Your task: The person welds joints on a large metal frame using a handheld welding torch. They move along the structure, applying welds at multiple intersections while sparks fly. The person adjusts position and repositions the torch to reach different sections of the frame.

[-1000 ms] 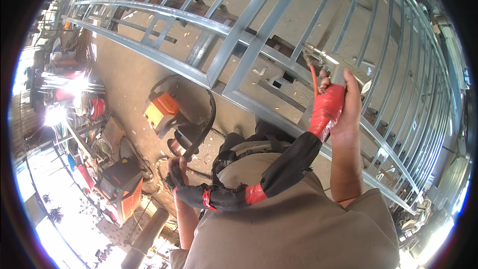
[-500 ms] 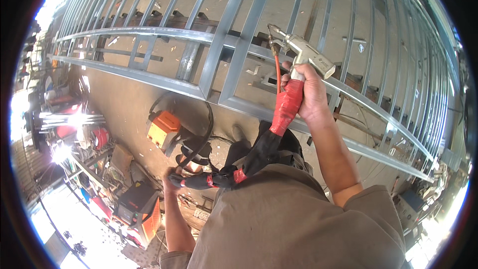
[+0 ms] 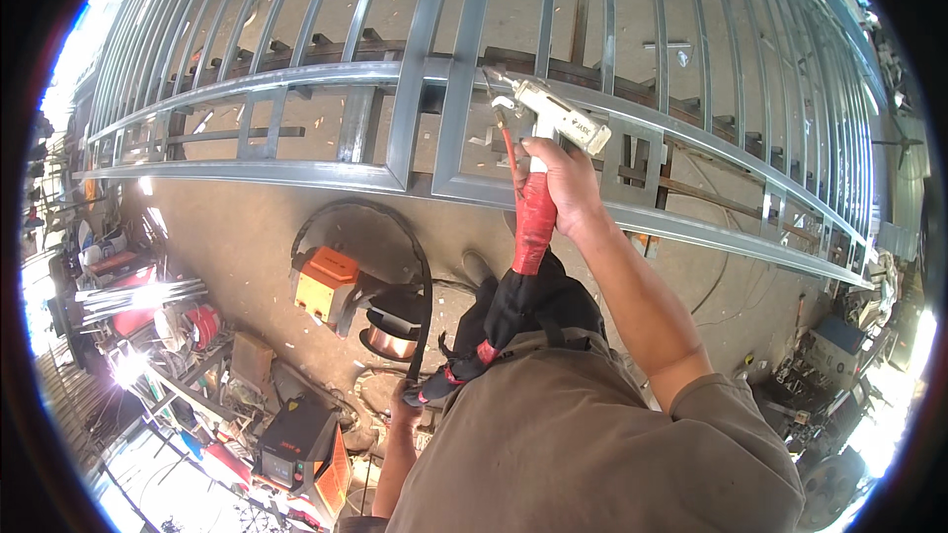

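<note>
My right hand [image 3: 567,183] is closed round the grip of a welding gun [image 3: 561,116]. It has a pale metal body, and red tape wraps its lower handle. A thin orange wire-feed tube [image 3: 508,143] runs along its near side to the nozzle. The nozzle points far left, over the galvanised steel frame [image 3: 462,138], close to two neighbouring uprights. From the handle a black-sleeved cable [image 3: 513,306] with red tape bands runs down across my body. Low on the left, my left hand [image 3: 405,407] is closed on this cable; its fingers are partly hidden.
An orange-and-black wire feeder [image 3: 326,276] with a wire spool [image 3: 390,334] stands on the floor, a thick black hose looping over it. An orange-and-black machine [image 3: 296,439] sits lower left among clutter. The barred frame spans the far side, resting on dark beams.
The welding gun in my right hand has moved left toward the two neighbouring uprights. My left hand has come right and lower, nearer my body, still holding the cable. The view has shifted slightly.
</note>
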A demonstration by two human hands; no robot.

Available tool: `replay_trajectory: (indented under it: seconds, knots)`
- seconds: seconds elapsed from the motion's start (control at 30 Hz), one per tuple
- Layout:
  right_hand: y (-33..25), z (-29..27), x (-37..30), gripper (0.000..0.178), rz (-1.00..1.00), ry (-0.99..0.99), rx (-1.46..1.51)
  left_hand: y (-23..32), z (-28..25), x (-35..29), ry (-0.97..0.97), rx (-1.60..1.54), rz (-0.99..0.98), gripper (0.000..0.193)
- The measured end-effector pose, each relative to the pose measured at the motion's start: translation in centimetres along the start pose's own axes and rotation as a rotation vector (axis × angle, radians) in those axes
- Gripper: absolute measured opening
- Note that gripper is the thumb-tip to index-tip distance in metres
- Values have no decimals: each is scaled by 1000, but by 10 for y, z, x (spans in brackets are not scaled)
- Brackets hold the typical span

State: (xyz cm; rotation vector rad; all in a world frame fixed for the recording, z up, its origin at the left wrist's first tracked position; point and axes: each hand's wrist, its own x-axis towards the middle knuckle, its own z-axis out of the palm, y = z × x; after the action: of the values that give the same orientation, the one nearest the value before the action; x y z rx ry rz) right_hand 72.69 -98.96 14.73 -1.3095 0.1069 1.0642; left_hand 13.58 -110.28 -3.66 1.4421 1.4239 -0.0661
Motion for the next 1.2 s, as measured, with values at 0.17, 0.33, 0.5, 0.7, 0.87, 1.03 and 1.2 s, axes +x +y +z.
replay_trajectory:
  seconds: [0.17,0.33,0.5,0.7,0.87,1.03,1.2]
  knots:
    - [-1,8,-5,25,37,15,-41,-9,4,3,-6,21,10,24]
    - [-2,18,-11,21,-35,28,-83,-2,4,3,-34,14,-22,23]
    - [-4,24,-13,23,-14,41,-130,0,11,3,-53,37,-63,22]
    - [-4,29,-12,23,9,46,-180,-27,28,11,-72,-100,-29,24]
    - [-1,32,-11,24,-3,29,-172,-34,35,7,-50,-99,-44,24]
    - [-1,31,-9,25,33,32,-195,-30,37,7,-46,-6,-34,24]
    - [-4,32,-11,25,45,20,-205,-25,42,5,-34,11,-27,25]
